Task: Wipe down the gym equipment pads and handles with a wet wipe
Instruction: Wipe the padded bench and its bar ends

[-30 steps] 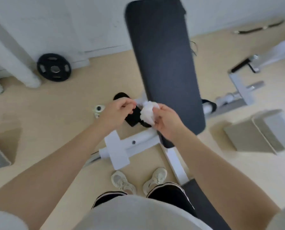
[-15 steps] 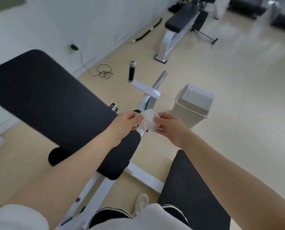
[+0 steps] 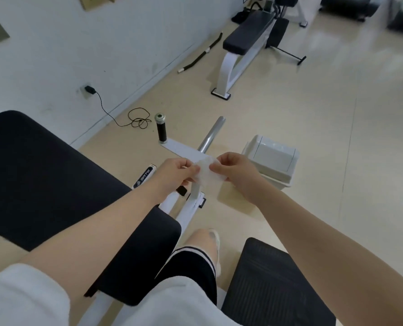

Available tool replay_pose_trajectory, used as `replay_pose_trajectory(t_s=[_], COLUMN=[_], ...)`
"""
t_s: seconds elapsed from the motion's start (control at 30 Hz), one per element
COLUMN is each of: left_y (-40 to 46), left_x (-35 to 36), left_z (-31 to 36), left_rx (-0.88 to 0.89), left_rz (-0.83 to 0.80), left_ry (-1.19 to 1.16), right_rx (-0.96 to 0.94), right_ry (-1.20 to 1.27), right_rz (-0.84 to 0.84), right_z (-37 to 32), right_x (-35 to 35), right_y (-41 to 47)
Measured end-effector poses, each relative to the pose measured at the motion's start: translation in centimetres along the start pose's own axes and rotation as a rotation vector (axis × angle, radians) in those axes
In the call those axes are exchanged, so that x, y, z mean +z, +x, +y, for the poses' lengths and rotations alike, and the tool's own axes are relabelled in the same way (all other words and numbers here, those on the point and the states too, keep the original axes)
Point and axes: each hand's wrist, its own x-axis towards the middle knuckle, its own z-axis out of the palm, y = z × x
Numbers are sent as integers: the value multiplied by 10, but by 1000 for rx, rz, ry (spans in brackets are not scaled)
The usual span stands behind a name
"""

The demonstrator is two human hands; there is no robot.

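A white wet wipe (image 3: 207, 175) is stretched between my two hands above the white frame of the machine. My left hand (image 3: 175, 173) pinches its left edge and my right hand (image 3: 235, 173) pinches its right edge. To the left lies the large black back pad (image 3: 43, 175). A black seat pad (image 3: 273, 283) sits at the lower right. Beyond my hands stands an upright black handle grip (image 3: 161, 130) with a metal cap, beside a chrome bar (image 3: 211, 134).
A white lidded bin (image 3: 272, 161) stands on the floor just right of my hands. A second white bench with a black pad (image 3: 247, 37) is further back. A black cable (image 3: 125, 116) and a curved bar (image 3: 201, 54) lie along the wall.
My view has swung right and upward from the floor beside the bench to the handle side. The crumpled wipe has been pulled out flatter between both hands.
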Motion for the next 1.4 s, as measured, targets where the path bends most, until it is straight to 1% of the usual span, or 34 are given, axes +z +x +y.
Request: replay_pose_trajectory(t_s=[0.1, 0.17, 0.27, 0.4, 0.43, 0.5, 0.57, 0.63, 0.7, 0.73, 0.77, 0.87, 0.93, 1.0, 1.07, 1.13, 1.17, 1.23, 1.27, 1.33, 1.4], left_y=[47, 84, 136, 184, 191, 205, 218, 228, 234, 238, 241, 256, 265, 276, 288, 301, 307, 315, 317, 319, 320], left_x=[3, 1, -12, -22, -23, -25, -32, -42, -48, -52, -55, -72, -84, -91, -91, -88, -86, -84, -84, -85, -86], left_z=[15, 27, 39, 57, 60, 65, 64, 61, 55, 51, 47, 30, 15, 1, -13, -25, -29, -36, -40, -45, -49], left_rx=[14, 15, -22, -60, -68, -80, -92, -118, -158, -166, -173, -220, -296, -401, -488, -510, -518, -520, -509, -494, -490], left_rz=[28, 59, 152, 267, 282, 308, 362, 368, 369, 401, 465, 786, 952, 1005, 1007, 980, 950, 911, 930, 984, 985], left_ry=[20, 10, 10, -13, -35, -69, -84, -94, -97, -63, -12, 145, 154, 77, -123, -365, -418, -466, -491, -552, -589], right_rx=[-36, -36, -21, -119, -141, -161, -144, -105, -86, -77, -61, 1, 36, 45, 61, 98, 121, 186, 224, 315, 367], right_ry=[-80, -59, -44, -236, -272, -314, -227, -110, -139, -163, -187, -269, -343, -422, -476, -522, -551, -598, -602, -558, -475], right_rz=[64, 49, 70, 107, 82, -37, -186, -307, -370, -385, -385, -374, -381, -397, -402, -434, -458, -510, -535, -577, -602], right_z=[-2, -11, -22, -38, -42, -49, -54, -57, -59, -58, -56, -44, -33, -21, -7, 11, 22, 43, 52, 65, 67], right_x=[-21, -32, -37, -25, -21, -11, -7, -7, -7, -5, -1, 18, 33, 48, 64, 80, 88, 105, 114, 129, 135], right_y=[53, 95, 154, 206, 215, 232, 250, 271, 298, 314, 330, 380, 411, 435, 452, 468, 474, 484, 486, 489, 489])
